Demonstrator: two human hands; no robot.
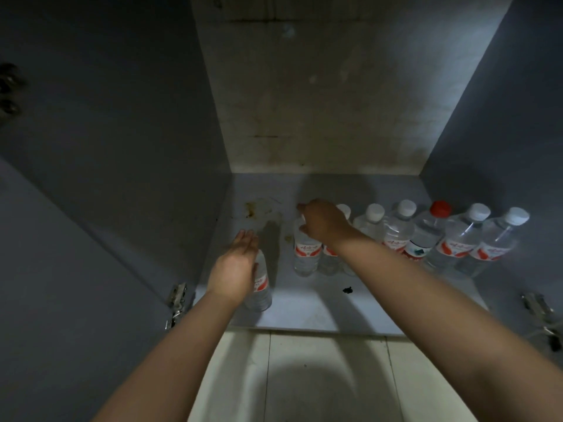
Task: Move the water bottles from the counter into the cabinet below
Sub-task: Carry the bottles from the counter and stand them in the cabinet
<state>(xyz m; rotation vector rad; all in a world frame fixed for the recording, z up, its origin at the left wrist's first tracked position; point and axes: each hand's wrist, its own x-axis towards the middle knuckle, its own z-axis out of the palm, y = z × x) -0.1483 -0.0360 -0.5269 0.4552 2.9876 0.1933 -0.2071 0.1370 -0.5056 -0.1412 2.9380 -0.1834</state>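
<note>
Open cabinet (320,300), gray floor, stained back panel (335,102), doors swung wide; hinge (176,303) at L edge. Tiled floor (304,376) below.

Row of water bottles (426,236) upright along R side of cabinet floor, touching; mostly white caps, one red cap (441,208).

R hand (323,222) over top of leftmost row bottle (306,254), fingers curled on cap area.

L hand (234,269) w/ fingers straight, pressed flat vs side of separate bottle (260,287), upright nr front-L, apart from row.

Dark speck (347,289) on cabinet floor.

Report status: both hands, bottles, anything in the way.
Left hand open against a clear plastic bottle. Right hand gripping top of another clear red-labelled bottle, leftmost of the row. Cabinet floor ahead unobstructed.
</note>
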